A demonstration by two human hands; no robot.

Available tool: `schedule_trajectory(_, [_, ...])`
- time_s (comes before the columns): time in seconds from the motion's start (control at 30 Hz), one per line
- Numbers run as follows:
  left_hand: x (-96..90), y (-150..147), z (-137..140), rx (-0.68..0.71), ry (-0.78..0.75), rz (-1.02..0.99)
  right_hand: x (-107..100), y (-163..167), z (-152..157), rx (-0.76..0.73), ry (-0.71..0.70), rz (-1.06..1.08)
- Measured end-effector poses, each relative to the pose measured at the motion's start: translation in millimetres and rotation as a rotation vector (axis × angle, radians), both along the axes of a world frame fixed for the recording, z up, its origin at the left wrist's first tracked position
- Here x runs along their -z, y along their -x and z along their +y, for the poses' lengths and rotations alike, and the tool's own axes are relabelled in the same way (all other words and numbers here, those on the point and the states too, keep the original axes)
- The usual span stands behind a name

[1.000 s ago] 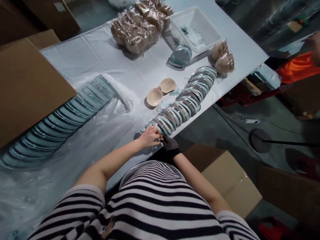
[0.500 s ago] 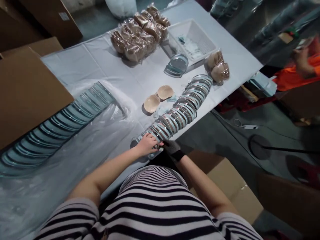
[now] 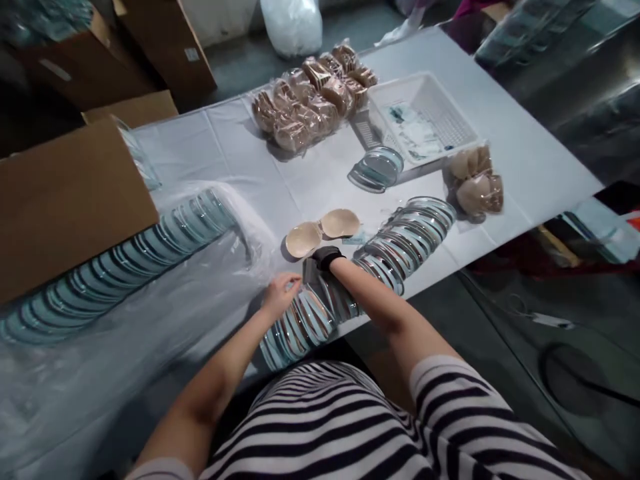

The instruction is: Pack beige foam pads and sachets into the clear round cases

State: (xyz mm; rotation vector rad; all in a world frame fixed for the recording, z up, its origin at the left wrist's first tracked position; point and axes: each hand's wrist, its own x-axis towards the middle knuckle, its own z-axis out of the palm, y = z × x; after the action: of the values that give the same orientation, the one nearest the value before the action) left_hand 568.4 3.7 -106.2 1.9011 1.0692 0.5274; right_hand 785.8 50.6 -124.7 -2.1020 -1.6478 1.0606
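Observation:
My bare left hand [image 3: 281, 295] is at the near end of a long row of clear plastic cases [image 3: 415, 230], thumb and fingers curled together beside the upper edges of the cases. What it pinches, if anything, is too small to make out. My right hand [image 3: 327, 257], in a dark glove, reaches over the row with its fingers bent in; their contents are hidden. Just beyond it lies a joined pair of beige moulded bra cups [image 3: 303, 240], hollow side up. A small pale-green packet [image 3: 354, 239] rests against the right cup.
Several bagged bundles of beige cups [image 3: 300, 120] sit at the table's back edge, another bundle [image 3: 480, 190] at right. A white basket [image 3: 450, 113] holds packets. Two loose clear cases [image 3: 377, 168] lie before it. At left are a cardboard box [image 3: 70, 200] and a second row of cases [image 3: 125, 257] on plastic film.
My right hand has moved from the near table edge up across the row to the bra cups. My left hand remains by the row, now apart from the right. The view has shifted.

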Motion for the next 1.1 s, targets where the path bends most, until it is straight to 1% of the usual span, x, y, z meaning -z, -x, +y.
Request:
schedule_trajectory(0.03, [4.4, -6.1, 5.6, -0.088, 0.072, -0.007, -4.2, -4.3, -2.1, -0.045, 0.044, 0.004])
schedule_trajectory(0.07, [7.8, -12.6, 9.7, -0.163, 0.152, -0.035, -10.1, -9.7, -5.0, -0.076, 0.058, 0.034])
schedule_trajectory(0.13, [10.6, -26.3, 13.5, -0.25, 0.334, -0.149, -25.0, -19.7, -13.3, -0.081, 0.015, 0.197])
schedule_trajectory(0.2, [8.2, -39.7, 13.2, -0.293, 0.477, -0.278, -39.3, -24.9, -24.6, 0.011, -0.052, 0.456])
schedule_trajectory(0.27, [3.2, -49.7, 12.3, -0.343, 0.507, -0.338, -49.4, -24.7, -36.5, 0.142, -0.094, 0.678])
schedule_trajectory(0.33, [-1.5, -54.4, 13.3, -0.351, 0.474, -0.292, -54.4, -21.8, -46.3, 0.258, -0.138, 0.789])
schedule_trajectory(0.4, [-5.8, -54.6, 16.0, -0.278, 0.455, -0.194, -55.6, -19.2, -53.4, 0.353, -0.186, 0.845])
schedule_trajectory(0.43, [-8.4, -53.8, 17.3, -0.233, 0.444, -0.155, -55.5, -18.5, -56.4, 0.392, -0.191, 0.872])
schedule_trajectory(0.47, [-11.6, -53.0, 18.3, -0.201, 0.4, -0.135, -55.4, -18.4, -59.5, 0.417, -0.175, 0.896])
schedule_trajectory(0.5, [-15.5, -52.4, 18.6, -0.183, 0.313, -0.132, -55.4, -18.8, -63.0, 0.418, -0.131, 0.919])
schedule_trajectory(0.6, [-30.0, -54.3, 14.4, -0.128, -0.047, -0.144, -57.9, -22.9, -76.0, 0.387, 0.094, 0.966])
schedule_trajectory(0.63, [-34.1, -56.7, 11.5, -0.111, -0.114, -0.144, -59.4, -25.0, -80.5, 0.4, 0.144, 0.99])
schedule_trajectory(0.67, [-36.9, -60.4, 8.6, -0.106, -0.12, -0.14, -61.0, -27.4, -84.8, 0.417, 0.15, 1.023])
schedule_trajectory(0.7, [-38.0, -65.6, 6.3, -0.113, -0.079, -0.133, -62.4, -30.0, -88.3, 0.429, 0.109, 1.053])
schedule_trajectory(0.73, [-37.2, -72.4, 5.4, -0.13, -0.011, -0.124, -63.5, -32.8, -90.9, 0.422, 0.035, 1.062])
schedule_trajectory(0.8, [-29.9, -91.3, 11.5, -0.149, 0.129, -0.099, -64.0, -39.3, -93.3, 0.39, -0.136, 0.966])
schedule_trajectory(0.83, [-24.0, -103.1, 19.8, -0.138, 0.17, -0.091, -63.4, -43.4, -93.2, 0.411, -0.202, 0.866])
schedule_trajectory(0.87, [-16.9, -116.0, 31.8, -0.125, 0.18, -0.086, -62.3, -48.4, -92.4, 0.465, -0.246, 0.746])
schedule_trajectory(0.93, [-1.4, -142.7, 64.2, -0.127, 0.107, -0.048, -60.1, -62.2, -89.4, 0.567, -0.278, 0.512])
schedule_trajectory(0.97, [6.3, -155.0, 82.2, -0.139, 0.045, 0.001, -59.4, -71.2, -87.3, 0.571, -0.271, 0.423])
schedule_trajectory(1.0, [13.2, -165.8, 99.6, -0.132, 0.005, 0.068, -59.4, -81.2, -84.8, 0.53, -0.247, 0.35])
schedule_trajectory(1.03, [18.8, -174.5, 114.8, -0.102, -0.008, 0.131, -60.1, -92.0, -81.8, 0.455, -0.215, 0.288])
schedule_trajectory(1.1, [23.9, -184.1, 134.9, -0.007, 0.007, 0.202, -63.5, -113.6, -73.6, 0.292, -0.183, 0.163])
